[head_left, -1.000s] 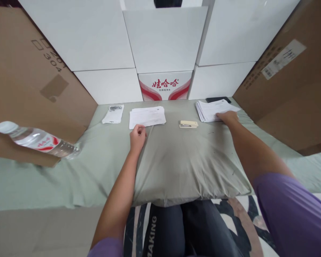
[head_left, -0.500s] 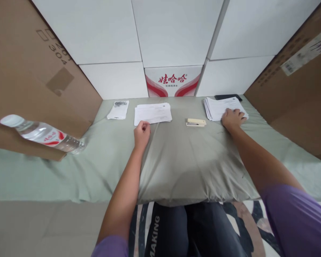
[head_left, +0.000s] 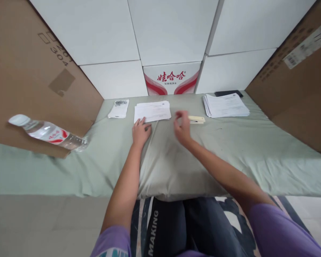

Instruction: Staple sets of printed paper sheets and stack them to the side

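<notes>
My left hand [head_left: 141,132] rests at the near left edge of a stack of printed papers [head_left: 153,111], its fingers spread and touching the sheets. My right hand [head_left: 182,127] is above the cloth, between that stack and a cream stapler [head_left: 197,119]. Its fingers are curved, with a gap between thumb and fingertips; they are somewhat blurred and nothing shows in them. The hand covers the stapler's left end. A second, fanned stack of printed papers [head_left: 227,106] lies farther right, with no hand on it.
A small clear packet [head_left: 118,109] with dark bits lies at the left. The water bottle [head_left: 52,134] appears tilted beside a cardboard box [head_left: 42,89]. Behind the right stack is a black phone-like slab [head_left: 228,93]. White boxes [head_left: 171,78] line the back; another cardboard box [head_left: 302,96] stands right.
My right hand has left the right paper stack and moved left, past the stapler. My left hand's fingers have spread from a pinch onto the left stack. The view has shifted slightly.
</notes>
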`<state>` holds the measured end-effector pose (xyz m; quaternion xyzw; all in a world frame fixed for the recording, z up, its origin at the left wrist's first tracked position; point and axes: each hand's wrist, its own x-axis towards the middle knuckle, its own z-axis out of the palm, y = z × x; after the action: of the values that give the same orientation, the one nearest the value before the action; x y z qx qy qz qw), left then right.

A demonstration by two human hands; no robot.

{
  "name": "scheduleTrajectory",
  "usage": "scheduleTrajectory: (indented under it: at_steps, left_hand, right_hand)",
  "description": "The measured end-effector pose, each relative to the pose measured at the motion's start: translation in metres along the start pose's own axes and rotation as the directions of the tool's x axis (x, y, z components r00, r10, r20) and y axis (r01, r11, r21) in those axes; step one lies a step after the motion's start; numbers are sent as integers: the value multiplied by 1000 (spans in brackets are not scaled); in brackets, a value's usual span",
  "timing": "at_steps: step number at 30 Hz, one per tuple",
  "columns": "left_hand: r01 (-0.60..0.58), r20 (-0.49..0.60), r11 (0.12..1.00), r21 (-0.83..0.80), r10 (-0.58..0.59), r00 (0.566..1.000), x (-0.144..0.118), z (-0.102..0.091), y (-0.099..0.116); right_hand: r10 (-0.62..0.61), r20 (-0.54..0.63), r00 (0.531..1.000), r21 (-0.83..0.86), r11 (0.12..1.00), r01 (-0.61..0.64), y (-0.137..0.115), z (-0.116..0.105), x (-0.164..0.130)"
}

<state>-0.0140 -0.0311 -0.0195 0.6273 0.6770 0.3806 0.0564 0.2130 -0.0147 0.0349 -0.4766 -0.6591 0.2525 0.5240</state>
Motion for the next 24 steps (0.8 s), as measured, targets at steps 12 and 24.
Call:
scheduleTrajectory:
  at_steps: [12, 24]
  left_hand:
    - [-46, 206, 988, 147, 15, 978, -1, -1, 14]
    - [-96, -202, 980, 176, 131, 971, 0, -23, 13]
  right_hand:
    - [397, 209, 894, 618, 655, -435, 9, 92, -11]
    - [576, 507, 641, 682, 187, -707, 3, 62, 26]
